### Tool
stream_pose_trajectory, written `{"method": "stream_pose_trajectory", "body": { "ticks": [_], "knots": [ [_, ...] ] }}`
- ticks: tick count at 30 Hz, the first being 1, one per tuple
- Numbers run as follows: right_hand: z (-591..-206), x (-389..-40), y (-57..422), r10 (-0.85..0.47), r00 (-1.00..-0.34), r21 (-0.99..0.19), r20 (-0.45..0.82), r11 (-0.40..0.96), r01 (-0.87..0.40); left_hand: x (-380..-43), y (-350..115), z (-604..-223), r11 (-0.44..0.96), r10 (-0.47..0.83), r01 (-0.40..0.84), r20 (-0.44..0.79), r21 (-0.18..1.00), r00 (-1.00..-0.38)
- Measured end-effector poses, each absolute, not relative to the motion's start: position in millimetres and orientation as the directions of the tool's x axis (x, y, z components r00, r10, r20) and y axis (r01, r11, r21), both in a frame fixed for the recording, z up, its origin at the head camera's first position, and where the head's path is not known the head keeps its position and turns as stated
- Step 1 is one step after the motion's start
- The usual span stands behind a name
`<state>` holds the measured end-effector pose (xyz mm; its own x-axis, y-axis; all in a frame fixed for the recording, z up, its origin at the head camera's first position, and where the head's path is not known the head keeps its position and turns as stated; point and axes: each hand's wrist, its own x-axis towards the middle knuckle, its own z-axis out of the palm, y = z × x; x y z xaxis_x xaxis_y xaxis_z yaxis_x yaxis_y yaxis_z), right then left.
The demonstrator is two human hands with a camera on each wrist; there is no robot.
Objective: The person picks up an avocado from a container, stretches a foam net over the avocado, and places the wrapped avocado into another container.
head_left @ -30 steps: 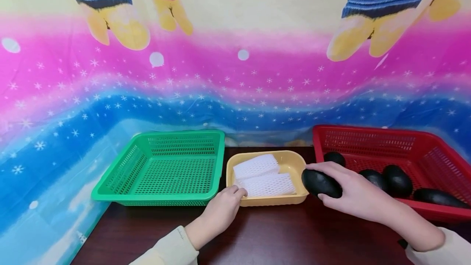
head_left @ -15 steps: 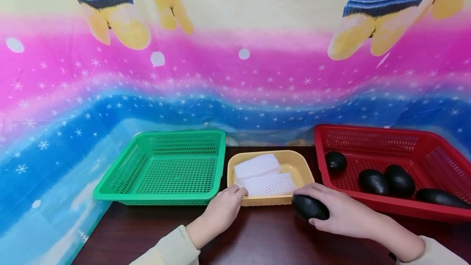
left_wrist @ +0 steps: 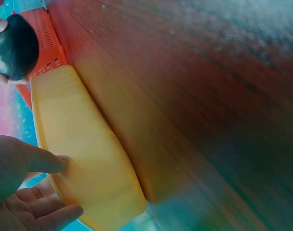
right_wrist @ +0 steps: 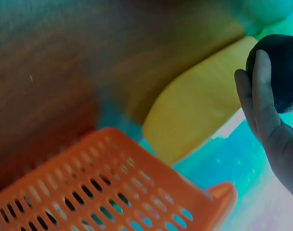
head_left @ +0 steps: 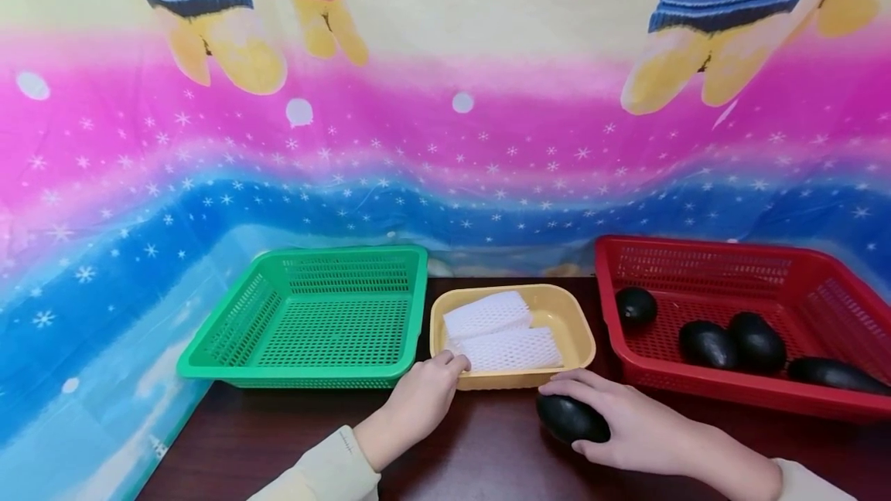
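Our right hand (head_left: 619,425) grasps the black oval object (head_left: 571,419) just in front of the yellow tray (head_left: 508,381), while our left hand (head_left: 422,395) pinches that tray's left front corner, though a loosened grip might let the rounded object roll away.

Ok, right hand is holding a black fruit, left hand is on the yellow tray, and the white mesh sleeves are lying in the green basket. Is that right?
Not quite: the white mesh sleeves lie in the yellow tray, not the green basket, as the head view shows. The right hand is holding a black fruit, and the left hand is on that tray.
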<state>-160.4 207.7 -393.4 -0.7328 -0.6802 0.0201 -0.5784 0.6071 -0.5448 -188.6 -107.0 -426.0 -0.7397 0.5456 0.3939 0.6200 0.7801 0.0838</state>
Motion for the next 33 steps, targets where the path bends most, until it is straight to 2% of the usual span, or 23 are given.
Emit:
{"method": "stream_pose_trajectory", "body": {
  "ticks": [5,17,33],
  "knots": [
    [-404,-159,205,-0.711,-0.703,-0.587,-0.004,0.571,-0.574,-187,-107,-425,0.777,0.544,0.623,0.396,0.097,-0.74],
    [-415,-156,205,-0.753,-0.652,-0.559,0.084,0.506,-0.657,-190,-109,-426,0.765,0.553,0.633,0.383,0.121,-0.74],
    [-422,-156,202,-0.739,-0.673,-0.599,-0.01,0.544,-0.588,-188,-105,-417,0.782,0.521,0.589,0.306,0.202,-0.797]
  ]
}}
